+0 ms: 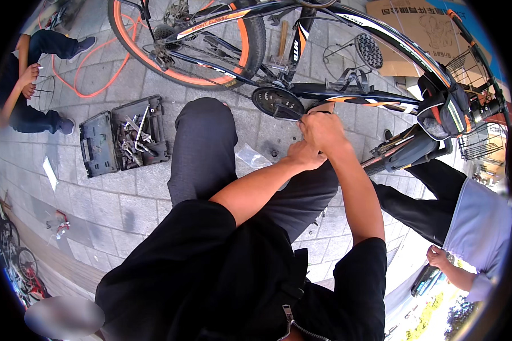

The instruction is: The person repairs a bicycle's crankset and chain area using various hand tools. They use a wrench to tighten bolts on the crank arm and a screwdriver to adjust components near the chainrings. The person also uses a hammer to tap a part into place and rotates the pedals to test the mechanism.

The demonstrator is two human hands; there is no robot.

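Note:
A black and orange bicycle [301,40] stands in front of me, its crank and chainring [277,103] just beyond my hands. My right hand [324,132] is closed beside the crank, under the frame's lower tube. Just below it and nearer to me, my left hand [305,155] is closed too, close against the right wrist. Whatever either hand grips is hidden behind the fingers. On the paving between my knees lie a clear plastic bag [252,156] and a small dark part [274,153].
An open black toolbox [99,145] with several metal tools lies left of my knee. Behind it, an orange hose [91,94] curls over the paving. One person [40,85] sits at far left; another [472,221] is at right. A cardboard sheet [409,34] lies behind the bicycle.

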